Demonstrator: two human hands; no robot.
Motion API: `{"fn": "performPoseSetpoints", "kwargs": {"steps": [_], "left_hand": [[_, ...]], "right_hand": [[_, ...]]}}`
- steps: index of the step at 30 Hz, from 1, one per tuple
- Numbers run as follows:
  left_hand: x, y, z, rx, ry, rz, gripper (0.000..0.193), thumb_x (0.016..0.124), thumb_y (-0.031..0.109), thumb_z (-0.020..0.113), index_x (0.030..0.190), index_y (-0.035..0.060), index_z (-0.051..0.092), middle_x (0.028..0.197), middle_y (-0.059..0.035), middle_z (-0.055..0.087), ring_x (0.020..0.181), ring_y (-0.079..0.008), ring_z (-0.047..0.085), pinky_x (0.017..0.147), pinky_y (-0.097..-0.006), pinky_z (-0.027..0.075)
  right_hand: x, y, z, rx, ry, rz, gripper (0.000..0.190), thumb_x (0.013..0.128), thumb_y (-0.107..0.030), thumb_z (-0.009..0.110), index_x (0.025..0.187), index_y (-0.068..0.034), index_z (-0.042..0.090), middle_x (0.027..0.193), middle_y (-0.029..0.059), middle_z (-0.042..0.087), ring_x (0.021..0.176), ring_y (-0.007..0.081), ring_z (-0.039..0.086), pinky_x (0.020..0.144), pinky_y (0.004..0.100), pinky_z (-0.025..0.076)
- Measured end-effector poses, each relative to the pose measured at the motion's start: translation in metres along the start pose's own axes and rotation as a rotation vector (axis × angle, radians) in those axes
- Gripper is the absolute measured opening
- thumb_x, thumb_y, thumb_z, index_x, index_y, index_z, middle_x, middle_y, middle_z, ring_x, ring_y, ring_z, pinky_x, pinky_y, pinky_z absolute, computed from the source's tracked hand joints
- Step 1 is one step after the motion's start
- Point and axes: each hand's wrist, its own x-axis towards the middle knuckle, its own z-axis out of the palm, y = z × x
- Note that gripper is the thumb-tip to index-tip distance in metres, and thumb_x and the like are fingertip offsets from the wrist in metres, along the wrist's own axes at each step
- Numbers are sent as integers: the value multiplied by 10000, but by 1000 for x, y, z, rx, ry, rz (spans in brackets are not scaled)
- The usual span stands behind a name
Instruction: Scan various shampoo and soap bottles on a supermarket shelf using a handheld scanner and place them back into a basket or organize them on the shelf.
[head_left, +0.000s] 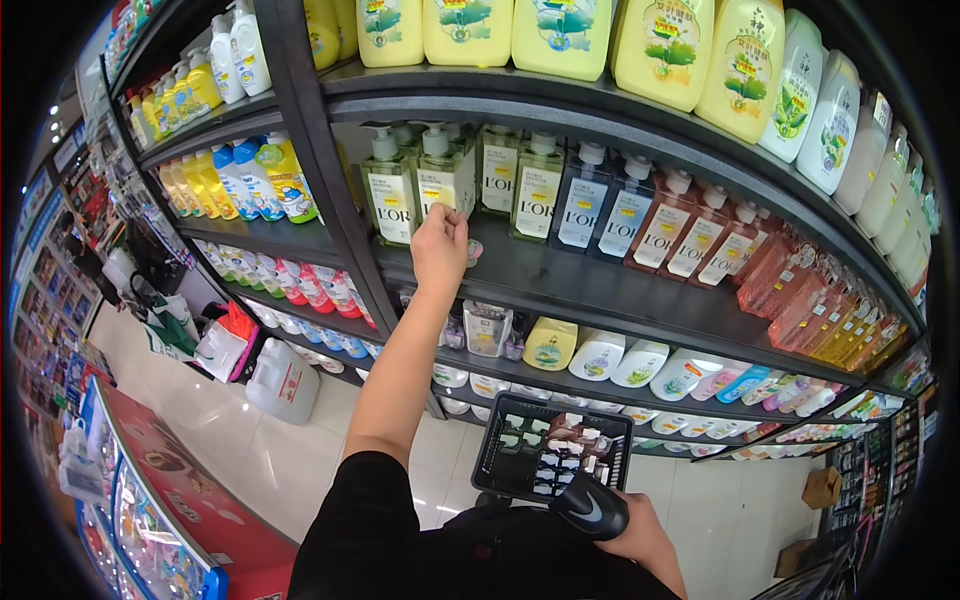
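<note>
My left hand (439, 255) reaches into the middle shelf, its fingers bunched in front of a pale green pump bottle (433, 184) with a white label. Whether the fingertips grip or only touch this bottle is hidden by the hand. Another pale green pump bottle (389, 195) stands just to its left. A small colourful round tag (475, 253) shows beside my wrist. Low in front of my body, my right hand (646, 529) is wrapped around a black handheld scanner (589, 508). Below the shelf sits a black plastic basket (484, 450) holding several pump bottles.
Blue pump bottles (581, 199) and pink ones (664, 225) line the same black shelf (555, 266). Large yellow bottles (559, 34) stand above. A white jug (281, 382) is on the floor at left, near a red display counter (187, 480). Cardboard boxes (822, 487) lie right.
</note>
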Motion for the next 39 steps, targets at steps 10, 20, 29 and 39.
{"fn": "performPoseSetpoints", "kwargs": {"steps": [10, 20, 29, 39], "left_hand": [[-1, 2, -2, 13, -16, -29, 232, 906, 80, 771, 844, 40, 551, 584, -78, 514, 519, -227, 513, 544, -367, 442], [-1, 2, -4, 1, -59, -44, 204, 911, 101, 761, 867, 57, 567, 634, -102, 554, 569, -299, 573, 575, -424, 473], [-13, -9, -19, -276, -29, 18, 174, 860, 15, 745, 961, 30, 605, 857, -87, 622, 675, -206, 617, 643, -365, 524], [16, 16, -73, -140, 284, 192, 578, 905, 10, 693, 1441, 1, 477, 1519, -203, 485, 1413, -331, 477, 1185, -433, 358]], "right_hand": [[1, -11, 7, -15, -26, 19, 589, 637, -181, 853, 1186, -20, 713, 959, 203, 760, 904, 401, 744, 821, 433, 594], [-9, -12, 21, -37, -6, 29, 562, 619, -173, 859, 1137, -17, 706, 935, 184, 742, 890, 402, 731, 814, 448, 584], [-15, -16, 30, 107, 155, -20, 628, 616, -159, 844, 1208, -4, 701, 953, 168, 760, 869, 357, 759, 807, 388, 587], [-25, 10, 29, 146, 521, -130, 411, 626, -145, 805, 998, 5, 716, 837, 125, 736, 735, 251, 743, 725, 335, 559]]}}
